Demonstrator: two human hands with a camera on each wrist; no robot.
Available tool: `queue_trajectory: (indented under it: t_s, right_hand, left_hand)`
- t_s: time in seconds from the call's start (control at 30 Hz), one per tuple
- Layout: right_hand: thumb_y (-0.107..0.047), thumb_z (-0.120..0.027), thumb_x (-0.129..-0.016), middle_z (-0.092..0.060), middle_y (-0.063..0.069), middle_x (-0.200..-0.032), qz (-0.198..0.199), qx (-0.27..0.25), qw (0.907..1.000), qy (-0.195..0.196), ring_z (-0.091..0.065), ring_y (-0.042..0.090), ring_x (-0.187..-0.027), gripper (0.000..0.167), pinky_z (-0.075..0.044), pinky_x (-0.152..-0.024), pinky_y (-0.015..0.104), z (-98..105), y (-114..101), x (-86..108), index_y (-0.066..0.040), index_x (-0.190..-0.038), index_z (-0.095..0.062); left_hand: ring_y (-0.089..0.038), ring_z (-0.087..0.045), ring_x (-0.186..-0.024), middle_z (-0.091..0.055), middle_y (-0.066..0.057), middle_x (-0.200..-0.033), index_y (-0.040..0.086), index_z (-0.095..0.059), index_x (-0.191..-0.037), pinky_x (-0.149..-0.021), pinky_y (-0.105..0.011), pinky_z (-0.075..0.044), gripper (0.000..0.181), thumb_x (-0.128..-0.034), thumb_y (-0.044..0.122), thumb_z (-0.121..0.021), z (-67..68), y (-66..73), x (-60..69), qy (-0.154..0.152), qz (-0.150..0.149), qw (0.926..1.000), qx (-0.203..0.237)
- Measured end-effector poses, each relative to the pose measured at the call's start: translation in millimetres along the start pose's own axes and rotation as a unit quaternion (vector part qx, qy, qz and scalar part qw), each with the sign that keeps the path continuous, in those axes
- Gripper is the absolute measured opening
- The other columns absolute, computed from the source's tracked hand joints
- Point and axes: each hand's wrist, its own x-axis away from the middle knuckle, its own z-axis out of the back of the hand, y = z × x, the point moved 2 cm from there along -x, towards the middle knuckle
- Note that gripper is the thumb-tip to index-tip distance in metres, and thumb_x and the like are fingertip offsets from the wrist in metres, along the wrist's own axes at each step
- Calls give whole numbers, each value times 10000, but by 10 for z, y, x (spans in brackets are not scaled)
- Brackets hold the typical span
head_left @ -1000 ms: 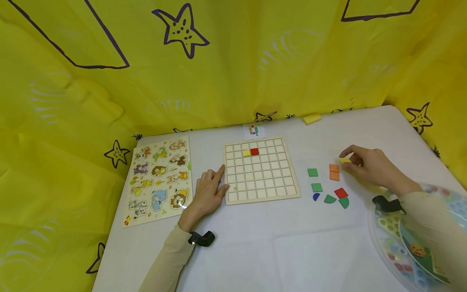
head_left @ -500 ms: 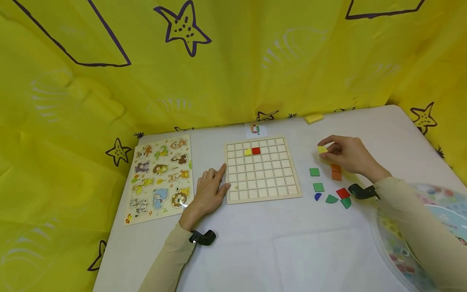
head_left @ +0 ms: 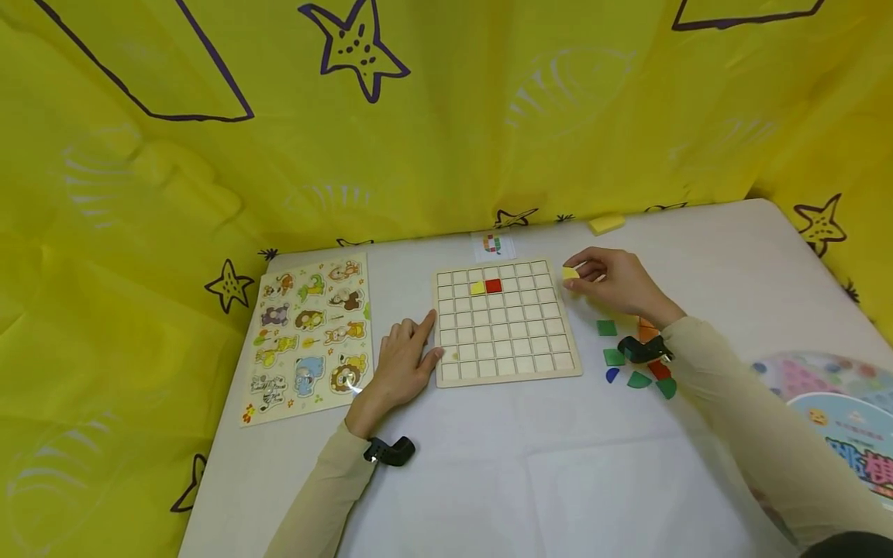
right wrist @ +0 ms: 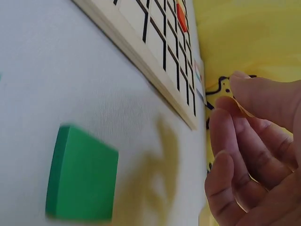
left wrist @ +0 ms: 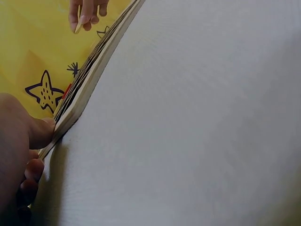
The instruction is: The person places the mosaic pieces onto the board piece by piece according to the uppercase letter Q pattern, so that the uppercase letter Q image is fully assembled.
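A pale wooden grid board [head_left: 506, 335] lies in the middle of the table, with a yellow tile [head_left: 477, 288] and a red tile [head_left: 493, 286] side by side near its top. My left hand [head_left: 399, 364] rests at the board's left edge, index finger and thumb touching the rim. Between thumb and fingers, my right hand [head_left: 614, 280] pinches another yellow tile [head_left: 570, 273], raised just off the board's upper right side. The right wrist view shows this tile [right wrist: 243, 110] nearly edge-on, so its outline is hard to tell.
Green tiles [head_left: 606, 328], a blue piece [head_left: 612, 375] and partly covered orange tiles [head_left: 647, 328] lie under the right forearm. A pattern card [head_left: 494, 246] sits behind the board. An animal puzzle [head_left: 307, 341] is at left, a round game box [head_left: 816, 380] at right.
My right hand has carried the yellow tile leftward from the loose pieces to beside the board. The left hand has stayed at the board's edge. The head view has shifted slightly.
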Motion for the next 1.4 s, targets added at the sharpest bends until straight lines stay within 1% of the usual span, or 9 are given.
queue_trajectory:
  t_s: [0.1, 0.2, 0.27, 0.37, 0.63, 0.73, 0.9, 1.17, 1.4]
  right_hand:
    - [-225, -794, -969, -728, 163, -1077, -5, -81, 10000, -32, -666, 272, -951, 317, -494, -812, 261, -101, -47, -80, -22, -1206, -733]
    - [-222, -798, -965, -711, 153, -1075, -112, -166, 9997, -105, -639, 277, -961, 319, -484, -849, 324, -204, -90, -159, -25, -1207, -730]
    - [-227, -804, -961, -704, 142, -1070, -185, -214, 9995, -148, -625, 274, -962, 321, -477, -859, 341, -270, -118, -207, -34, -1208, -733]
    - [-225, -816, -951, -704, 131, -1064, -235, -305, 9991, -197, -615, 263, -957, 323, -477, -859, 334, -361, -157, -271, -43, -1206, -740]
    - [-195, -833, -934, -713, 130, -1024, -21, -482, 9984, -306, -605, 252, -909, 305, -465, -828, 311, -544, -216, -405, -36, -1184, -763]
    - [-183, -834, -932, -713, 134, -1024, 69, -483, 9982, -335, -609, 248, -900, 298, -474, -828, 324, -596, -235, -449, -34, -1183, -773]
    - [-170, -820, -942, -723, 161, -1070, 111, -361, 9983, -455, -631, 265, -920, 302, -480, -849, 367, -641, -276, -488, -27, -1205, -777]
    - [-216, -828, -935, -757, 141, -1127, -14, 10, 9985, -550, -655, 256, -941, 325, -467, -842, 358, -670, -288, -513, -64, -1219, -783]
    - [-219, -820, -942, -749, 121, -1091, -63, -77, 9982, -591, -659, 249, -937, 285, -466, -848, 359, -659, -292, -501, -78, -1187, -787]
  left_hand:
    - [-233, -360, -920, -454, -76, -1005, 38, -387, -1636, -799, -364, -253, 645, -1068, 261, -597, 4, 1, -1, -4, 6, 10000, -6]
    - [-238, -365, -921, -458, -79, -1007, 34, -389, -1634, -798, -367, -256, 644, -1068, 260, -598, 1, -2, 1, 6, -11, 10000, 6]
    - [-242, -369, -924, -462, -83, -1009, 33, -391, -1633, -800, -372, -261, 645, -1065, 259, -600, -5, -8, 0, 19, -18, 10000, 11]
    - [-244, -374, -932, -465, -84, -1022, 40, -385, -1637, -806, -377, -266, 652, -1065, 269, -598, -16, -16, -1, 5, 1, 10000, -9]
    - [-246, -377, -936, -462, -83, -1022, 45, -386, -1638, -803, -374, -263, 654, -1063, 271, -602, -17, -16, 0, -7, 39, 10000, -12]
    - [-245, -375, -937, -463, -84, -1023, 44, -387, -1637, -802, -372, -261, 656, -1062, 270, -604, -16, -16, 0, -5, 46, 10000, -9]
    - [-250, -375, -941, -469, -91, -1032, 50, -386, -1639, -807, -376, -261, 653, -1065, 277, -599, -8, -9, -4, -30, 79, 10000, -1]
    - [-252, -375, -944, -467, -92, -1036, 51, -384, -1641, -808, -374, -259, 653, -1067, 278, -596, -3, -2, -5, -71, 100, 9999, -15]
    - [-239, -383, -936, -480, -93, -1037, 40, -405, -1627, -797, -368, -264, 639, -1062, 264, -605, 0, 5, 2, 13, 38, 10000, -68]
